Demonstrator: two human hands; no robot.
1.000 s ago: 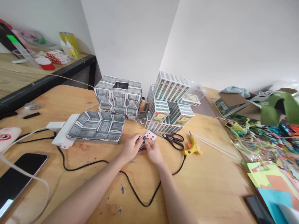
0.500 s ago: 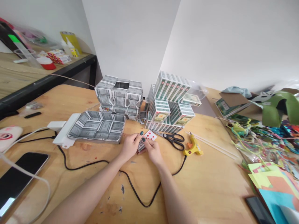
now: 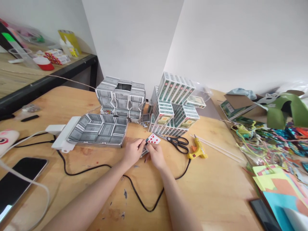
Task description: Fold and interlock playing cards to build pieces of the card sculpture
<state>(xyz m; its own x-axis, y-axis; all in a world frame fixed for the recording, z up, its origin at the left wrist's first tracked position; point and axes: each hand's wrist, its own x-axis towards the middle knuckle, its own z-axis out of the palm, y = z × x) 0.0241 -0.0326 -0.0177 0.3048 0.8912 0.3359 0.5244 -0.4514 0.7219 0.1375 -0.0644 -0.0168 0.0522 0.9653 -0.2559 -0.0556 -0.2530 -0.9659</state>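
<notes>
My left hand (image 3: 134, 151) and my right hand (image 3: 155, 154) meet over the table, fingers closed on a small playing-card piece (image 3: 144, 152) with a grey patterned back, mostly hidden by the fingers. Just beyond them lies a playing card (image 3: 153, 139) with red diamonds, face up. Black-handled scissors (image 3: 179, 143) rest to the right of that card, and a yellow glue gun (image 3: 198, 150) lies past them. Left of my hands sits an open tray made of playing cards (image 3: 101, 131). Behind it stands a boxy structure built from cards (image 3: 122, 99).
Stacked card boxes (image 3: 173, 106) stand at the back. A white power strip (image 3: 66, 134) and a phone (image 3: 22, 175) are on the left. The black cord (image 3: 134, 189) loops in front of my hands. Clear glue sticks (image 3: 218, 148), coloured paper (image 3: 281, 192) and craft scraps (image 3: 271, 144) lie right.
My fingers have shifted on the card piece, and less of its patterned back shows. The view has moved slightly; the things on the table stay in place.
</notes>
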